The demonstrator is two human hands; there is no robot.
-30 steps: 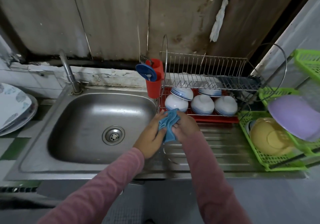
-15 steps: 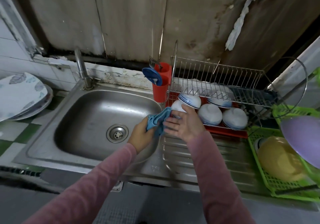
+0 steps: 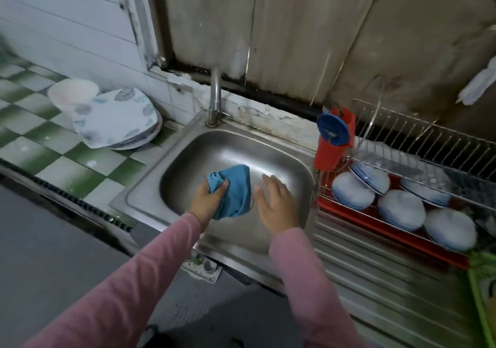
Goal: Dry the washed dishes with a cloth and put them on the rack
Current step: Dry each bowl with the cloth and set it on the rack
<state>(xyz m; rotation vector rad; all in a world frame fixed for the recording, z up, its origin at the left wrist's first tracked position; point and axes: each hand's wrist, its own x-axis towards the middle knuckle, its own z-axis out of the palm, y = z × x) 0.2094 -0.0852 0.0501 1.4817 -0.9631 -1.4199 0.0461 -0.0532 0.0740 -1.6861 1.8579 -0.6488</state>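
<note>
My left hand (image 3: 208, 200) grips a bunched blue cloth (image 3: 234, 192) above the steel sink (image 3: 281, 159). To its right my right hand (image 3: 275, 202) hovers over the basin with fingers spread, holding nothing. A stack of patterned plates (image 3: 118, 119) and a white bowl (image 3: 72, 96) sit on the green checked counter at the left. The wire dish rack (image 3: 418, 143) stands at the right, with several white and blue bowls (image 3: 401, 208) upside down on its lower red tray (image 3: 375, 224).
The tap (image 3: 215, 92) rises behind the sink. A red utensil cup (image 3: 332, 149) with a blue lid hangs on the rack's left end. A ribbed drainboard (image 3: 375, 275) lies in front of the rack, and a green basket edge (image 3: 483, 307) shows at far right.
Both hands have moved left from the rack to above the sink. My right hand has let go of the cloth, which only my left hand now holds. The view has swung left.
</note>
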